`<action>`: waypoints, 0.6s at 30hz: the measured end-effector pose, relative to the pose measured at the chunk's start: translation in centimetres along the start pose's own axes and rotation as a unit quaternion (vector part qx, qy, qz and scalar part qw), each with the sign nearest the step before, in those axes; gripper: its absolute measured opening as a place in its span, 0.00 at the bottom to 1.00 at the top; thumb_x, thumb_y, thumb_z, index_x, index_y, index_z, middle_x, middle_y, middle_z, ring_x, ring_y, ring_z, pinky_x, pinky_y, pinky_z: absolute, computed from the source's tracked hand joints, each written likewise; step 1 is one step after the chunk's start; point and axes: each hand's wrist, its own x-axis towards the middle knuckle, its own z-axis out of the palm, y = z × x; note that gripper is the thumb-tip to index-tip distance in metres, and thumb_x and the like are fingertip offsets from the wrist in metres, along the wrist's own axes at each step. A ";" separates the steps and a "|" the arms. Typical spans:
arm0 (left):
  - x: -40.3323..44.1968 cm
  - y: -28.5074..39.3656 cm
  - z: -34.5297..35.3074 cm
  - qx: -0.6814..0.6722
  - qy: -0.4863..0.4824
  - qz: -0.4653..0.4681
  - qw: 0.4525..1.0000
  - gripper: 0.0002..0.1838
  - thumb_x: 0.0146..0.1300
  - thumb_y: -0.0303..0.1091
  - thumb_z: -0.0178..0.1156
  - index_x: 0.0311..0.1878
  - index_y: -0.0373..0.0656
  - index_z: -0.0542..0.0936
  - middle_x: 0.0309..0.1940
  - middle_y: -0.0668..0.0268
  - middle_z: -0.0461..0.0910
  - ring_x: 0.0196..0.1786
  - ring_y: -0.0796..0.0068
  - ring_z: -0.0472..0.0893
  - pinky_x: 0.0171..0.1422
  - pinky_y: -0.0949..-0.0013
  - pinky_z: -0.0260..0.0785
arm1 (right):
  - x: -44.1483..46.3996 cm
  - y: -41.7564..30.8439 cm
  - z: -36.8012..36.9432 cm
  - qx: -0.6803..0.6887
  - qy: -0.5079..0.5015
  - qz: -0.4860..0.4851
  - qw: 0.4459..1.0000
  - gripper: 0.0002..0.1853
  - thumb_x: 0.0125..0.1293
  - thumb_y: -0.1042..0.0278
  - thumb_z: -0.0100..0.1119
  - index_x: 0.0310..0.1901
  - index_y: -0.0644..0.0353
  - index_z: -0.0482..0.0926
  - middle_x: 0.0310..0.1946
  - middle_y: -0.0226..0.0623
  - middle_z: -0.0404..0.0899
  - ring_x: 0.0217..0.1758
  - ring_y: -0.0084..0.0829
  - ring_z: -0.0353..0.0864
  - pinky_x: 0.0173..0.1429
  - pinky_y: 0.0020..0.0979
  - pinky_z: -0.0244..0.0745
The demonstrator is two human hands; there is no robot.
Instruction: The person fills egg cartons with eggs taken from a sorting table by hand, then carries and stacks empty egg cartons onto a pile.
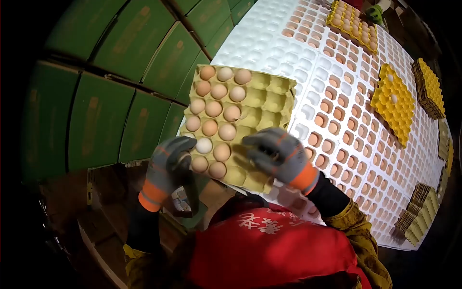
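Observation:
A pale pulp egg tray lies in front of me, tilted to my view. Brown and whitish eggs fill its left columns; the visible cells on its right are bare. My left hand, in a grey and orange glove, curls over the tray's near left corner, fingers closed around an egg that is partly hidden. Over the bare cells on the right hovers my right hand, gloved alike and slightly blurred. Its fingers are bent but apart, and no egg shows in them.
White foam cell trays with many eggs cover the table. Yellow trays and stacked pulp trays stand at the right. Green boxes form a wall on the left. Another person's gloved hand is near a filled yellow tray.

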 end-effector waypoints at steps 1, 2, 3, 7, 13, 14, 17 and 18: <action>-1.0 0.0 -0.3 0.024 0.005 0.028 0.999 0.19 0.57 0.29 0.63 0.54 0.43 0.80 0.52 0.58 0.81 0.53 0.54 0.79 0.59 0.55 0.71 | 0.4 -1.0 2.2 -0.047 -0.042 -0.086 0.994 0.11 0.62 0.63 0.67 0.44 0.55 0.83 0.40 0.37 0.82 0.43 0.40 0.80 0.49 0.38 0.75; -1.6 -0.2 -0.7 0.048 0.011 0.057 0.997 0.18 0.59 0.34 0.64 0.53 0.44 0.80 0.52 0.59 0.81 0.53 0.55 0.79 0.59 0.55 0.71 | 0.2 -2.0 4.4 -0.084 -0.088 -0.040 0.992 0.13 0.62 0.59 0.65 0.46 0.53 0.81 0.41 0.36 0.79 0.45 0.39 0.78 0.49 0.37 0.74; -2.1 -0.8 -0.7 0.058 -0.026 0.072 0.995 0.18 0.58 0.35 0.65 0.53 0.45 0.80 0.51 0.59 0.81 0.53 0.56 0.79 0.58 0.55 0.71 | -0.5 -2.3 6.7 -0.172 -0.097 -0.046 0.979 0.15 0.62 0.58 0.65 0.49 0.52 0.79 0.42 0.36 0.77 0.45 0.39 0.77 0.49 0.38 0.73; -3.2 -2.4 1.9 0.135 -0.082 0.138 0.978 0.20 0.55 0.38 0.68 0.51 0.46 0.81 0.51 0.60 0.82 0.49 0.58 0.79 0.56 0.56 0.70 | -1.4 -2.4 11.9 -0.407 -0.135 -0.007 0.903 0.19 0.58 0.59 0.68 0.50 0.55 0.80 0.44 0.38 0.78 0.47 0.44 0.77 0.50 0.40 0.74; -3.2 -4.7 1.5 -0.104 -0.041 0.053 0.992 0.18 0.60 0.40 0.67 0.52 0.44 0.80 0.52 0.62 0.80 0.52 0.58 0.80 0.60 0.60 0.71 | -1.8 -2.9 8.2 0.125 -0.007 0.193 0.973 0.19 0.62 0.66 0.62 0.54 0.61 0.77 0.46 0.39 0.80 0.51 0.38 0.80 0.57 0.36 0.76; -3.2 -4.9 0.5 -0.298 -0.012 -0.030 0.954 0.17 0.61 0.37 0.66 0.52 0.44 0.79 0.51 0.63 0.80 0.52 0.60 0.80 0.59 0.61 0.71 | -2.4 -2.3 7.5 0.307 0.047 0.242 0.919 0.19 0.63 0.67 0.61 0.54 0.63 0.76 0.48 0.38 0.81 0.51 0.35 0.81 0.58 0.34 0.76; -3.4 -5.1 -0.6 -0.566 0.023 -0.184 0.804 0.18 0.62 0.32 0.66 0.54 0.43 0.78 0.48 0.64 0.79 0.52 0.65 0.80 0.57 0.63 0.73 | -2.2 -2.3 5.0 0.404 0.088 0.286 0.864 0.15 0.63 0.69 0.60 0.51 0.63 0.77 0.48 0.36 0.81 0.52 0.28 0.79 0.57 0.32 0.75; -2.8 -5.3 0.0 -0.491 0.009 -0.169 0.854 0.18 0.62 0.32 0.65 0.55 0.43 0.77 0.49 0.64 0.79 0.51 0.66 0.80 0.57 0.64 0.73 | -1.9 -2.3 5.2 0.330 0.085 0.284 0.896 0.14 0.64 0.68 0.61 0.50 0.62 0.78 0.48 0.36 0.81 0.52 0.29 0.79 0.56 0.32 0.74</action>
